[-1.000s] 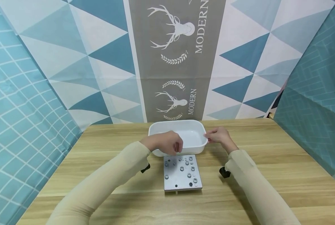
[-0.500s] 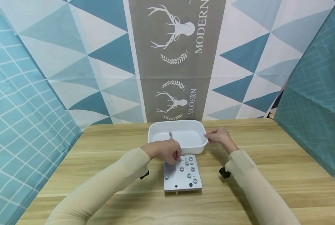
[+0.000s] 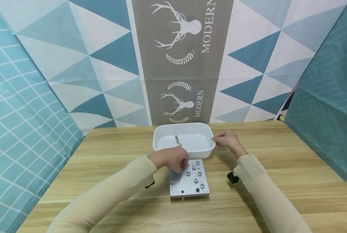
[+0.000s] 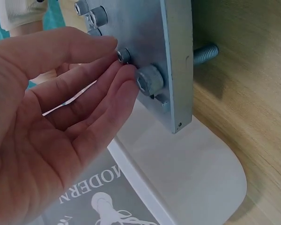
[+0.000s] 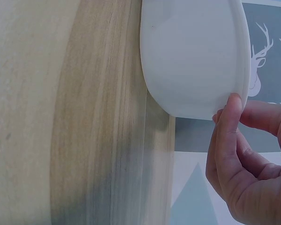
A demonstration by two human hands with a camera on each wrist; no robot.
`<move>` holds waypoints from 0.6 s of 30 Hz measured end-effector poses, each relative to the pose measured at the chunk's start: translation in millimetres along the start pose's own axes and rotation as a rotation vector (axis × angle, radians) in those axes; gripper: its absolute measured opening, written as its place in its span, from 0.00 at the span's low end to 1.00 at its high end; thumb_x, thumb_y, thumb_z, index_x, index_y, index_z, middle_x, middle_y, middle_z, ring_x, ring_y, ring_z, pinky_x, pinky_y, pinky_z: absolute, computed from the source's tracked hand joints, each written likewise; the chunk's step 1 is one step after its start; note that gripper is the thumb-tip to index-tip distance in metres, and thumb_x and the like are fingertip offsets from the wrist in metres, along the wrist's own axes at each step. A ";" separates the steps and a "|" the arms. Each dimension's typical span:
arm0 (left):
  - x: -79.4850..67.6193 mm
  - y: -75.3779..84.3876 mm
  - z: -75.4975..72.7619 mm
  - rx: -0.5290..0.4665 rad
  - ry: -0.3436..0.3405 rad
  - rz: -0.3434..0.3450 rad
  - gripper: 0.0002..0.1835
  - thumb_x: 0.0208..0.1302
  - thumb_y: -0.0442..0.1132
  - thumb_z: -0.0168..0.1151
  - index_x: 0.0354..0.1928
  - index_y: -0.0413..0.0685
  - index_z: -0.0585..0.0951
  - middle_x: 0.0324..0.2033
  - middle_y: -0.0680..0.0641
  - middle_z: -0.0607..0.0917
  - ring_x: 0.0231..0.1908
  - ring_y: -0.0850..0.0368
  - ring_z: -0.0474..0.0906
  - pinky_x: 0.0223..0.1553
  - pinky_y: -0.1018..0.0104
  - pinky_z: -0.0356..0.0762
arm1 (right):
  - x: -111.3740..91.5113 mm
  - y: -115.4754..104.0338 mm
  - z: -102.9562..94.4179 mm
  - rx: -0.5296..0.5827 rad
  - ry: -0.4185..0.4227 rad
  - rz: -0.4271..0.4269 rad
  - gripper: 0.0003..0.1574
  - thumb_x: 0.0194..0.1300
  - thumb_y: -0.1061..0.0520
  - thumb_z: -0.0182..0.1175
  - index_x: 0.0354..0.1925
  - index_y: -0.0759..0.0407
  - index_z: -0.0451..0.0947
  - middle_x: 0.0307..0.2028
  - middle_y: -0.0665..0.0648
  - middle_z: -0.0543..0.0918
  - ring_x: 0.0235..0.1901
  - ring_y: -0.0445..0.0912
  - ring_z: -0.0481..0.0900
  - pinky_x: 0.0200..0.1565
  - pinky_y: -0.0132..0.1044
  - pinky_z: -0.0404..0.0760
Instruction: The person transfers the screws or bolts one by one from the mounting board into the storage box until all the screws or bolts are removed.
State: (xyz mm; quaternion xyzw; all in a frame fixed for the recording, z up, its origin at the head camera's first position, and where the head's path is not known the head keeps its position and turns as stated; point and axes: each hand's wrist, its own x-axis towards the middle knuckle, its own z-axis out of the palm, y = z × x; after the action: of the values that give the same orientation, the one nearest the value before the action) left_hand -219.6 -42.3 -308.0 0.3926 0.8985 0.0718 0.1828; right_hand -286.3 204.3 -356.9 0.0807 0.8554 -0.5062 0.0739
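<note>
- Head view: a plate (image 3: 185,183) is lying on the table (image 3: 150,216), just in front of a white bin (image 3: 195,140); the left hand (image 3: 176,158) is covering the plate's far left part.
- Several bolts (image 3: 195,181) are showing their round heads on the plate, and a dark hole (image 3: 182,191) is showing close to its near edge.
- In the left wrist view, the left hand's thumb and fingers are bending around a small bolt (image 4: 124,55), the thumb on one side and the fingers on the other; I cannot tell whether they are pinching it or only standing beside it.
- A large bolt (image 4: 150,80) is sitting right by those fingertips, and a threaded shank (image 4: 207,54) is sticking out of the plate's opposite face.
- The right hand (image 3: 226,139) is pinching the bin's right edge, the rim lying between thumb and fingers.
- A small grey item (image 3: 177,140) is lying on the bin's floor, left of centre; whether it is one piece or two is too small to tell.
- Cream sleeves (image 3: 103,191) are covering both arms, and a black piece (image 3: 233,177) is showing beside the right one.
- A backdrop (image 3: 176,74) with deer heads is hanging behind the table.
</note>
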 end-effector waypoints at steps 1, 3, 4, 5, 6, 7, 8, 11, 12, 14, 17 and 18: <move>0.3 0.3 0.5 0.008 0.003 0.000 0.08 0.47 0.25 0.63 0.29 0.45 0.84 0.22 0.55 0.81 0.24 0.68 0.72 0.28 0.78 0.72 | 0.0 -0.1 -0.2 0.000 -0.001 -0.001 0.22 0.62 0.58 0.63 0.50 0.73 0.78 0.33 0.59 0.85 0.24 0.38 0.82 0.42 0.39 0.85; 1.5 0.7 2.1 0.022 0.008 -0.005 0.08 0.47 0.25 0.63 0.27 0.46 0.83 0.21 0.55 0.81 0.23 0.67 0.72 0.27 0.78 0.71 | -0.2 -0.1 -0.5 0.001 0.000 -0.005 0.22 0.62 0.58 0.63 0.50 0.73 0.78 0.32 0.58 0.85 0.24 0.38 0.82 0.42 0.39 0.85; 2.4 0.7 3.2 0.029 0.013 -0.006 0.08 0.47 0.25 0.63 0.27 0.46 0.83 0.21 0.55 0.81 0.23 0.67 0.72 0.27 0.77 0.71 | -0.2 0.0 -0.4 0.004 -0.002 -0.007 0.22 0.62 0.59 0.63 0.50 0.73 0.78 0.32 0.58 0.85 0.24 0.38 0.81 0.42 0.39 0.85; 3.5 0.5 4.2 0.030 0.016 -0.011 0.08 0.48 0.25 0.63 0.26 0.46 0.83 0.21 0.55 0.81 0.23 0.66 0.72 0.27 0.77 0.71 | -0.3 0.3 -0.3 0.006 -0.003 -0.009 0.22 0.62 0.59 0.63 0.50 0.73 0.78 0.32 0.59 0.85 0.24 0.38 0.81 0.43 0.39 0.85; 4.6 0.3 5.3 0.035 0.022 -0.012 0.08 0.48 0.25 0.63 0.26 0.46 0.83 0.21 0.55 0.81 0.23 0.66 0.72 0.27 0.77 0.71 | -0.5 0.5 -0.2 0.008 -0.003 -0.011 0.22 0.62 0.59 0.63 0.50 0.73 0.78 0.33 0.59 0.85 0.24 0.37 0.81 0.43 0.39 0.85; 5.5 0.3 6.3 0.041 0.030 -0.012 0.08 0.47 0.24 0.63 0.25 0.46 0.83 0.21 0.54 0.82 0.23 0.66 0.72 0.26 0.77 0.71 | -0.5 0.8 -0.1 0.008 -0.002 -0.013 0.22 0.62 0.59 0.63 0.50 0.73 0.78 0.33 0.59 0.86 0.24 0.37 0.81 0.43 0.40 0.85; 6.2 0.3 7.4 0.047 0.038 -0.012 0.08 0.47 0.24 0.63 0.25 0.46 0.83 0.22 0.54 0.82 0.23 0.66 0.72 0.26 0.77 0.71 | -0.5 1.0 0.1 0.010 -0.001 -0.013 0.21 0.62 0.59 0.63 0.50 0.73 0.78 0.34 0.60 0.86 0.23 0.37 0.80 0.44 0.40 0.85; 8.1 -0.5 10.4 0.059 0.057 -0.017 0.08 0.46 0.25 0.64 0.24 0.46 0.83 0.22 0.53 0.83 0.23 0.66 0.72 0.26 0.78 0.70 | -0.6 1.2 0.7 0.012 -0.004 -0.014 0.21 0.62 0.60 0.63 0.50 0.73 0.78 0.35 0.61 0.86 0.23 0.36 0.80 0.44 0.40 0.85; 8.5 -0.6 11.1 0.059 0.059 -0.022 0.08 0.46 0.25 0.64 0.24 0.46 0.83 0.23 0.53 0.84 0.23 0.66 0.72 0.26 0.78 0.70 | -0.8 1.0 0.8 0.013 -0.006 -0.014 0.22 0.62 0.60 0.63 0.50 0.73 0.78 0.35 0.61 0.86 0.23 0.36 0.80 0.44 0.40 0.85; 8.6 -0.4 11.9 0.059 0.062 -0.030 0.08 0.45 0.25 0.64 0.24 0.47 0.83 0.23 0.52 0.84 0.23 0.66 0.72 0.26 0.77 0.70 | -1.2 0.5 0.6 0.012 -0.007 -0.010 0.22 0.62 0.59 0.62 0.50 0.74 0.78 0.36 0.61 0.86 0.23 0.36 0.80 0.44 0.40 0.85; 9.0 0.2 11.7 0.059 0.064 -0.040 0.08 0.45 0.25 0.64 0.24 0.47 0.83 0.22 0.52 0.84 0.22 0.65 0.72 0.25 0.77 0.70 | -1.6 -0.8 -0.3 0.008 -0.004 -0.003 0.22 0.62 0.59 0.62 0.51 0.73 0.78 0.36 0.62 0.86 0.23 0.36 0.80 0.44 0.40 0.85; 8.7 1.0 11.0 0.060 0.066 -0.041 0.09 0.45 0.25 0.64 0.23 0.47 0.83 0.22 0.52 0.84 0.22 0.65 0.72 0.25 0.76 0.70 | -1.5 -1.2 -0.7 0.003 -0.004 -0.002 0.22 0.62 0.58 0.62 0.51 0.73 0.78 0.37 0.62 0.86 0.23 0.36 0.80 0.44 0.40 0.85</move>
State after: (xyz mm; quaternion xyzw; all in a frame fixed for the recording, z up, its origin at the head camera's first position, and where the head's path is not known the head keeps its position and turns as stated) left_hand -220.1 -35.4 -320.3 0.3770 0.9136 0.0539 0.1426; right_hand -285.1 204.3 -355.2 0.0789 0.8546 -0.5078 0.0751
